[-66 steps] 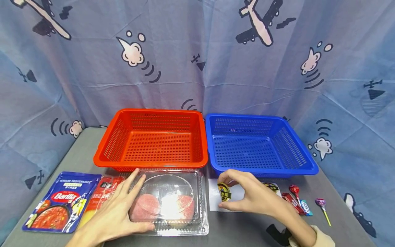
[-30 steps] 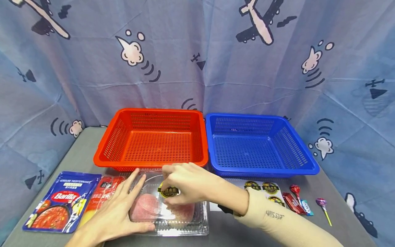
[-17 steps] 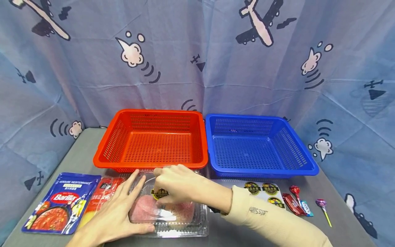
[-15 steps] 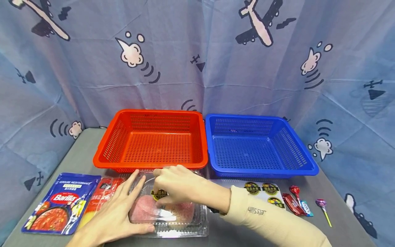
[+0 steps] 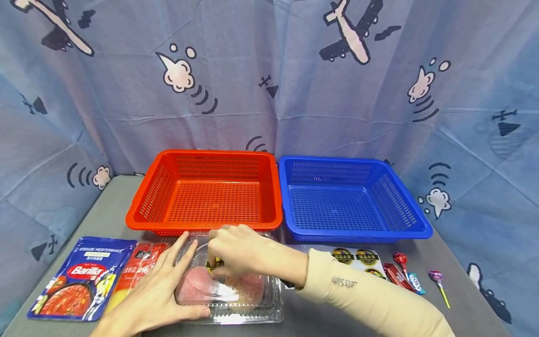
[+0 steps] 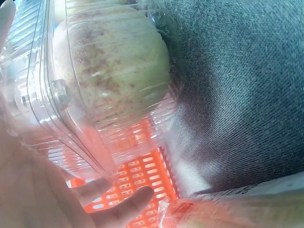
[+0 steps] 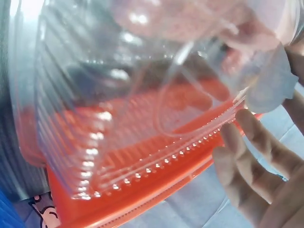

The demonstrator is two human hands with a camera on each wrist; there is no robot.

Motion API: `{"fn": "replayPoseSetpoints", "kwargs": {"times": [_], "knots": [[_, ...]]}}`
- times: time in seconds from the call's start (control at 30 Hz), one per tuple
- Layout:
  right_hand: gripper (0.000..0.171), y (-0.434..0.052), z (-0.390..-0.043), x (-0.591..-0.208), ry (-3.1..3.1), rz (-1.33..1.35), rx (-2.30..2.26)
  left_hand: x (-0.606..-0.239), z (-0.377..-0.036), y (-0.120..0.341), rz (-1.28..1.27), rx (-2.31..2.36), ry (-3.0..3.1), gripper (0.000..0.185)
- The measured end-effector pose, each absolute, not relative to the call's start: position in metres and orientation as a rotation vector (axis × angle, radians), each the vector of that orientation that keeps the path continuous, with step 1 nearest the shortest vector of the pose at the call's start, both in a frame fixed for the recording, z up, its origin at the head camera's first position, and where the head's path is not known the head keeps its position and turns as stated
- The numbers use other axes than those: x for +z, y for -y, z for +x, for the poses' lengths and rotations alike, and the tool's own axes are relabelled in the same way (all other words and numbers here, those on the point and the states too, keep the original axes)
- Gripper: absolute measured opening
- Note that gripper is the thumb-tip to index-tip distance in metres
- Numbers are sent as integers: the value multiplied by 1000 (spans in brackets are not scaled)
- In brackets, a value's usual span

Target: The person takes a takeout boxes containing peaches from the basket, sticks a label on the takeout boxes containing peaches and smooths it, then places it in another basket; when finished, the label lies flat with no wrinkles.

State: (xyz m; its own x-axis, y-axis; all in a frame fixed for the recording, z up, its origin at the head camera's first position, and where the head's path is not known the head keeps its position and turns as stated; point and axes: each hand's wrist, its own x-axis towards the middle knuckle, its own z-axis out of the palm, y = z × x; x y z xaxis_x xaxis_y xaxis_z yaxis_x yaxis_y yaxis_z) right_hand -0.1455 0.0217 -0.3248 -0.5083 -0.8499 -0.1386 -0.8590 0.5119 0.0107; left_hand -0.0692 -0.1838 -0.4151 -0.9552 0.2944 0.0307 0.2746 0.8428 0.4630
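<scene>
A clear plastic clamshell box [image 5: 269,311] lies in front of the red basket, with pinkish round fruits [image 5: 195,286] inside that look like peaches. In the left wrist view, one fruit [image 6: 121,66] shows pale green-yellow with reddish speckles. My left hand [image 5: 153,288] rests along the box's left side, fingers spread, thumb by the front edge. Over the lid, my right hand [image 5: 240,252] pinches a round black-and-gold sticker [image 5: 214,265], mostly covered by the fingers. Its pale back [image 7: 270,85] shows in the right wrist view. Whether the sticker touches the lid I cannot tell.
The red basket [image 5: 206,225] and blue basket [image 5: 358,233] stand side by side behind. At left lie a blue Barilla pouch [image 5: 82,281] and a red packet [image 5: 141,262]. A sticker sheet [image 5: 358,267], small wrapped sweets [image 5: 397,276] and a lollipop [image 5: 436,277] lie at right.
My right hand has carried the sticker left from above the sticker sheet to the box lid, and lately shifted only slightly. My left hand has stayed on the box.
</scene>
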Motion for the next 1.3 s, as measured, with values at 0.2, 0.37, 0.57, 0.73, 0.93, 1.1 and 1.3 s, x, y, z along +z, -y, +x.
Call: {"fn": "replayPoseSetpoints", "kwargs": {"times": [0.2,0.37,0.57,0.73,0.93,1.1,1.3], "knots": [[29,-12,-142,-325,-2689,-1483,109,-414,-69,184,447,740,-2952,124],[34,-5,-139,-326,-2736,-1476,153,-414,-69,184,485,731,-2973,124],[21,-3,-142,-329,-2706,-1414,105,-414,-69,184,499,732,-2979,124],[9,-6,-144,-330,-2629,-1348,15,-413,-69,184,488,734,-2968,123],[26,-14,-144,-329,-2634,-1249,46,-412,-69,184,484,733,-2965,123],[36,-18,-144,-330,-2654,-1173,52,-412,-69,184,492,733,-2970,124],[38,-23,-145,-332,-2693,-1108,44,-412,-69,183,511,737,-2981,124]]}}
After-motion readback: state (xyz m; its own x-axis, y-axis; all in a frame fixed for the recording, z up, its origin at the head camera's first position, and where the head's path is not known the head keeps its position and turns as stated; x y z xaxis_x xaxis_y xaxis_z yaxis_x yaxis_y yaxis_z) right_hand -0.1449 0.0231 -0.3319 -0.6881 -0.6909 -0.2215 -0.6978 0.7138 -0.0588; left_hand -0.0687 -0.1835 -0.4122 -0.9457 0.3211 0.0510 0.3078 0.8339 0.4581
